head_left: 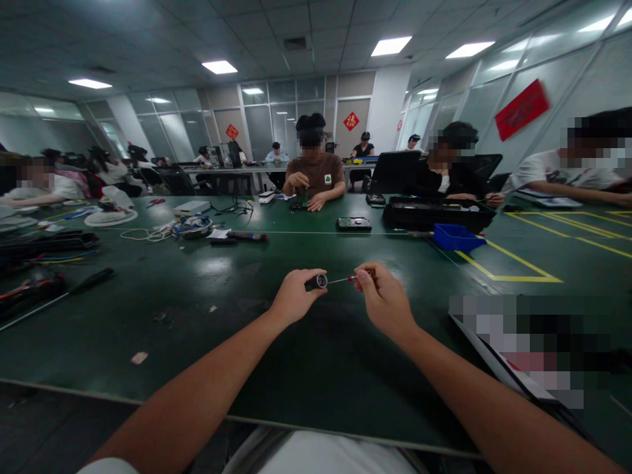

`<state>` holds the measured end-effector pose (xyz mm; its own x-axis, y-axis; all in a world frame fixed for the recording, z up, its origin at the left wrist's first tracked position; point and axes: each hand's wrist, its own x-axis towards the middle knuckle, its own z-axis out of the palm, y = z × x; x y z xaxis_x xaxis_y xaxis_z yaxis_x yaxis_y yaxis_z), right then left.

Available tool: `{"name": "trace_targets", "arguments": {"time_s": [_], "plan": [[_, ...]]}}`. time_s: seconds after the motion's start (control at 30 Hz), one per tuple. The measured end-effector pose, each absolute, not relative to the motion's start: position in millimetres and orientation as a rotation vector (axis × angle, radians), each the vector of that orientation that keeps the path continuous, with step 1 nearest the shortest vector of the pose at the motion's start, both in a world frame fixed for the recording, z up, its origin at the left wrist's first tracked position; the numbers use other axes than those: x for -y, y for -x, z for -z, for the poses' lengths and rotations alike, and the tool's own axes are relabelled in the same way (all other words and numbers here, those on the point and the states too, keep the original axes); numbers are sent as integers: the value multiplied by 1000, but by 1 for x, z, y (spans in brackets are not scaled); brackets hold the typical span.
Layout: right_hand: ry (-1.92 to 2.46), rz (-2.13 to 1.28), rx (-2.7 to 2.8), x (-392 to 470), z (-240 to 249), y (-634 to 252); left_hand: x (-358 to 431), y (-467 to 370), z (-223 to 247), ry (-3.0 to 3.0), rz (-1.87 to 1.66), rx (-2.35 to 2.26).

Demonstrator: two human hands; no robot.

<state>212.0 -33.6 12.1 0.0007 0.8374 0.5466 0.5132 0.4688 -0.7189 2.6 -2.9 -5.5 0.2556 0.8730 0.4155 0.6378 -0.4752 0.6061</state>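
Above the middle of the green table (316, 368), my left hand (296, 295) grips a small dark cylinder (320, 281) with a pale metal ring at its open end. That end faces right. My right hand (385, 293) pinches the red handle of a thin screwdriver (351, 278) between thumb and fingers. The screwdriver's slim metal shaft points left, its tip at or close to the ringed end; I cannot tell whether it touches. My palms and curled fingers hide the rest of both objects.
A hard-drive-like device (353, 224) lies ahead, with a blue bin (458, 237) and long black case (439, 214) to its right. Cables (192, 226) and a long black-handled screwdriver (91, 281) are on the left. Across the table, a person (316, 174) works with both hands.
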Motion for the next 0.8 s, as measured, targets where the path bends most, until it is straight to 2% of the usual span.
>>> {"name": "trace_targets", "arguments": {"time_s": [0.27, 0.8], "plan": [[1120, -488, 1539, 34, -11, -209, 6, -4, 0, -2181, -1018, -1409], [1180, -415, 1545, 35, -15, -210, 8, -5, -1, -2183, -1018, -1390]]}}
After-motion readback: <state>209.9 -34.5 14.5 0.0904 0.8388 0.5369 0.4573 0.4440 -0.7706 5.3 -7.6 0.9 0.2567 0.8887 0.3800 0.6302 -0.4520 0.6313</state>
